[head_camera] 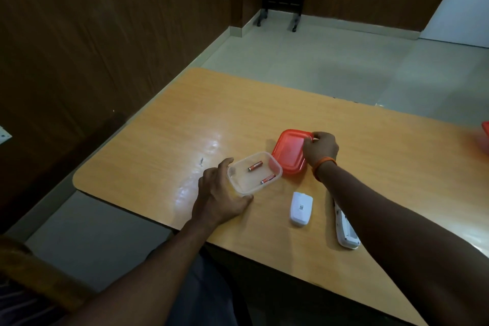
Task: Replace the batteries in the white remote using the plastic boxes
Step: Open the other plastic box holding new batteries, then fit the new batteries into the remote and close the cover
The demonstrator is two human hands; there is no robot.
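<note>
On the wooden table (164, 124) the left hand (222, 193) cups the near-left corner of a clear plastic box (254, 176), thumb and fingers spread around its rim. Two batteries (255, 166) lie apart inside it (red-orange, one nearer the far wall, one nearer the right). The right hand (320, 149), an orange band (324, 165) on its wrist, pinches the far right corner of a red lid (289, 151) that rests just beside the box. Nearer the person lie the white battery cover (301, 208) and, partly hidden under the right forearm, the white remote (345, 230).
</note>
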